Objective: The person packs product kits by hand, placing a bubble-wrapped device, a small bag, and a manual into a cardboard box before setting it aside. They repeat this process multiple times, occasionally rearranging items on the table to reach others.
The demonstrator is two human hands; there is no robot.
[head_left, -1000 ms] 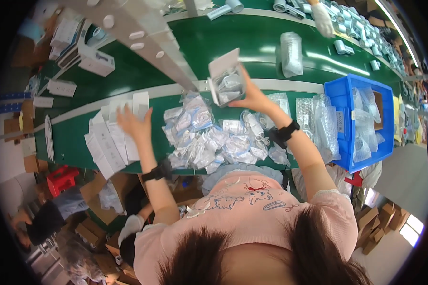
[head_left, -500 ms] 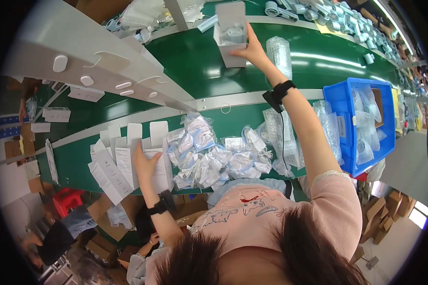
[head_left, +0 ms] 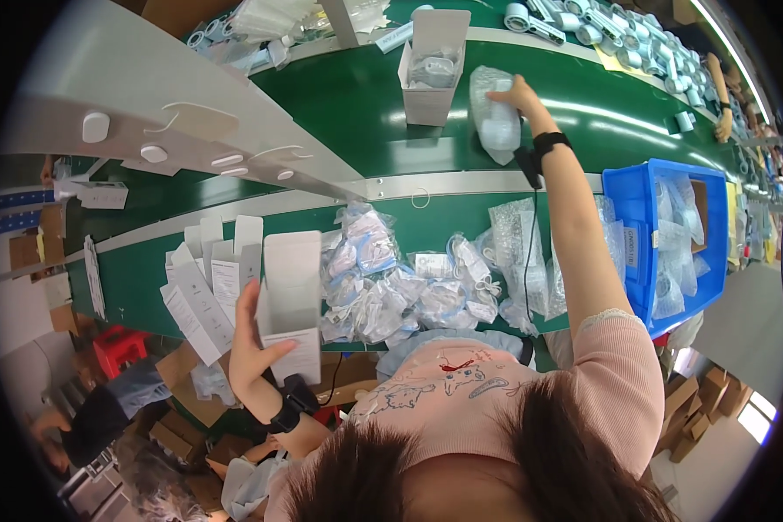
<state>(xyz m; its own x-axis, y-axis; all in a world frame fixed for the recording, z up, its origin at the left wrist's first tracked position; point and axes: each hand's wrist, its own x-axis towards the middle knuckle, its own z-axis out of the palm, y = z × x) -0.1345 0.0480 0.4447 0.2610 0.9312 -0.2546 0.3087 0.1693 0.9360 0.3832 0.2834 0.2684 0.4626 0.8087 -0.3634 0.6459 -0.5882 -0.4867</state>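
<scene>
My left hand [head_left: 254, 344] is closed on an open white carton [head_left: 291, 270], thumb on its front and fingers along its left side. Its lid flap stands up and the carton's inside shows. Beyond the metal rail, my right hand [head_left: 520, 94] grips the upper part of a bubble-wrapped packet [head_left: 498, 122] on the green belt. To the left of that packet stands another open white box [head_left: 430, 100] with clear-bagged parts in it. A row of upright white cartons [head_left: 209, 300] is left of my left hand.
Bagged cables and parts [head_left: 378, 278] are heaped on the near green bench, with bubble-wrap pouches [head_left: 522, 252] to their right. A blue bin [head_left: 630, 244] at the right holds wrapped items. Light-blue plastic parts [head_left: 600, 26] lie at the far side. A metal post [head_left: 217, 104] slants in from the left.
My right hand has let go of the filled box and moved right onto the bubble-wrapped packet, which has tilted. My left hand has drawn a carton out of the row toward me.
</scene>
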